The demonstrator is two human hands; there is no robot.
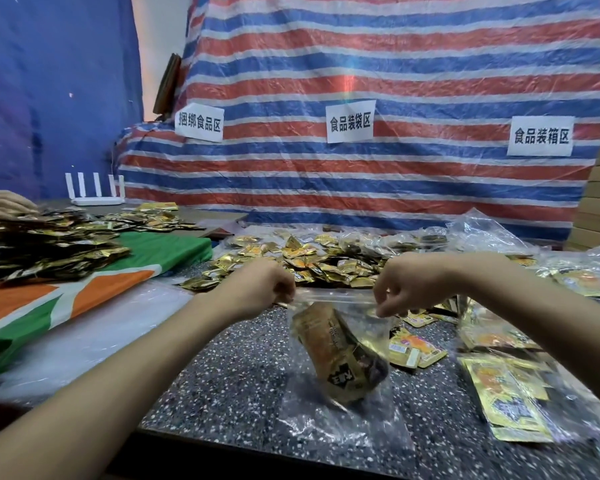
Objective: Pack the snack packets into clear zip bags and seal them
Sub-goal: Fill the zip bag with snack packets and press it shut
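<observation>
Pinching the top edge of the clear zip bag (368, 337) at both ends: left hand (257, 289) curled tight on the 9 o'clock corner, right hand (406, 285) nipping the 3 o'clock corner between thumb and fingertips, nothing else held. Hanging from that edge over the speckled table (229, 375), bottom seemingly resting on it, at 6 o'clock of the loose packet pile (326, 261), with a bundle of gold and brown packets (340, 355) slumped on a slant inside. Hard to tell whether zipped along the strip; stretched flat between the hands, so judged ready for pressing shut. Could go wrong from here by sealing unevenly, with a gap left midway from too little pressure or from tracks out of line. Could also trap a packet corner in the strip, given the bundle riding high toward 11 o'clock. Could slip from a pinch too, being slick film weighted low. Thin, glossy, creased plastic, see-through, sagging at the bottom. Further out: filled bags (506, 393) at 3 o'clock, a green and orange cloth (84, 296) at 9 o'clock, a striped tarp (361, 81) at 12.
</observation>
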